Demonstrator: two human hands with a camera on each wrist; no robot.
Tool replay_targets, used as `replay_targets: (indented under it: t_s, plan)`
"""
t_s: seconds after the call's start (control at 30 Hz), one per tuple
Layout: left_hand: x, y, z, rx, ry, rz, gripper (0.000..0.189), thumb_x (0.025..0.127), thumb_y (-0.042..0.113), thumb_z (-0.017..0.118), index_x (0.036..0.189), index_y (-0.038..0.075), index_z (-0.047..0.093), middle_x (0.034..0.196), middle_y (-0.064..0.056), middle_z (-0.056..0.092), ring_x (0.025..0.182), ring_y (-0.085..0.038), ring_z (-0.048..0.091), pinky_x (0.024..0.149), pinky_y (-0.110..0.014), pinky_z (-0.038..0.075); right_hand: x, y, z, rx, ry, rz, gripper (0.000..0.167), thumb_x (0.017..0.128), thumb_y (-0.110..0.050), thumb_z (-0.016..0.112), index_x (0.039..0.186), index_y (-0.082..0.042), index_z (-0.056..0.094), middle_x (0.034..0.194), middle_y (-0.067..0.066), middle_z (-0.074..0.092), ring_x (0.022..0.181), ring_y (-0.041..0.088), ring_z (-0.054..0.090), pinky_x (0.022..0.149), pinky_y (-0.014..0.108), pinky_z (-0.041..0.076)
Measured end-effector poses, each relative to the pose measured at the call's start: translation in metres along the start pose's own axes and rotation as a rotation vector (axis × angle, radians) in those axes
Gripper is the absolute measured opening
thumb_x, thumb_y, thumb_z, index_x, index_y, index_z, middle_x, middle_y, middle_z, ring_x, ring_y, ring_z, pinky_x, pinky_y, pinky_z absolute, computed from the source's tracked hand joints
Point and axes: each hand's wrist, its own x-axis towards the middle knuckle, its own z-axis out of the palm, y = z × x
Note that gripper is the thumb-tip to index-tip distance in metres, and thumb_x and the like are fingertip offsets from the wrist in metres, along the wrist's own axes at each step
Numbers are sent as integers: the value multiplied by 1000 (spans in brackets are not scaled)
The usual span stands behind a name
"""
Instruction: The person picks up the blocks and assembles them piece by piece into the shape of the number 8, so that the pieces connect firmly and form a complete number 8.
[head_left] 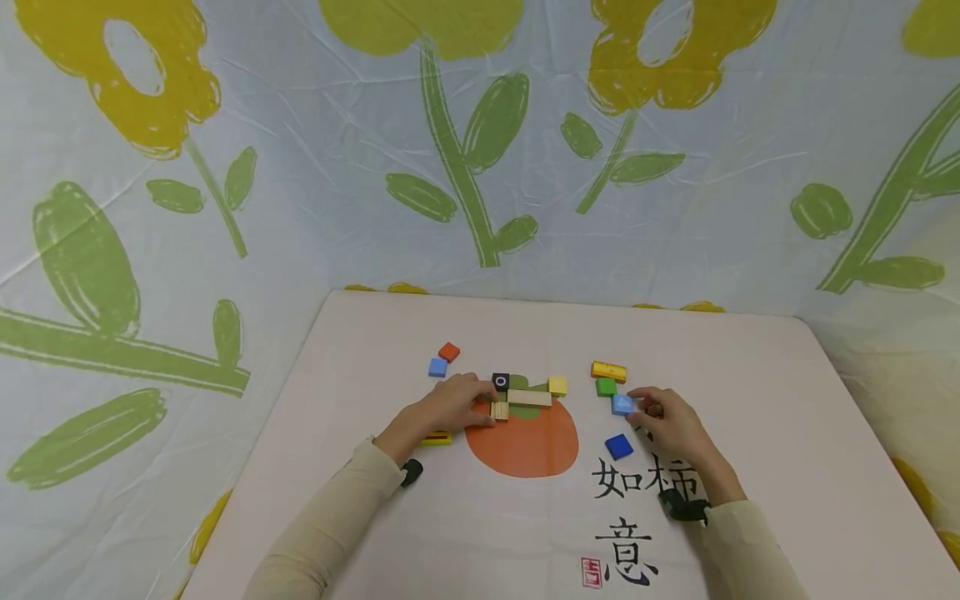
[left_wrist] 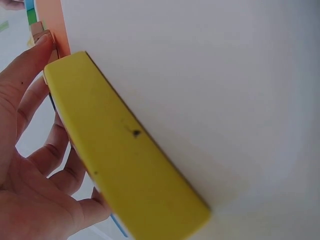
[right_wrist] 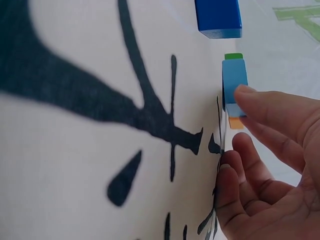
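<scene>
My left hand (head_left: 456, 403) pinches a small ridged wooden block (head_left: 500, 411) between thumb and fingers, at the left end of a flat wooden strip block (head_left: 529, 398). A black block with a white ring (head_left: 501, 382) sits just beyond those fingertips, and a yellow cube (head_left: 557, 386) stands by the strip's right end. Over on the right, my right hand (head_left: 670, 421) holds a light blue block (head_left: 622, 405) by its side; in the right wrist view the thumb presses this light blue block (right_wrist: 235, 80). A green block (head_left: 606, 387) lies directly behind it.
A yellow-orange block (head_left: 608, 372) lies behind the green one, and a dark blue block (head_left: 619, 447) nearer. Red (head_left: 449, 352) and blue (head_left: 438, 367) blocks lie back left. Below the left wrist is a yellow block (head_left: 437, 438). The tablecloth (head_left: 525, 533) bears a printed persimmon and characters.
</scene>
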Motion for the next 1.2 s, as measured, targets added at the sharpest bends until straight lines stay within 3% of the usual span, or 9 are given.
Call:
replay_targets:
  t_s: [0.33,0.57,1.2]
  plan:
    - [-1,0,0,-5,3,0,35,90,44,74,119,26,67,104,6,55,92,-12,50,76,-29,44,-3,-7,1,13,25,-31,36,93,-9,71,128,-1,63,103,12,58,88,26,54,70,37,48]
    - [-2,3,-2,5,2,3,34,89,43,75,118,26,67,102,6,55,91,-12,49,74,-30,44,-6,-27,5,66,30,-49,38,93,-11,72,129,-1,63,108,15,58,95,31,59,77,42,51]
    - [-2,5,-3,7,-3,-1,34,90,42,75,118,25,67,102,5,55,90,-13,49,73,-30,43,3,-57,42,156,-13,-160,33,90,-10,76,121,-5,67,102,9,59,88,24,58,71,34,52]
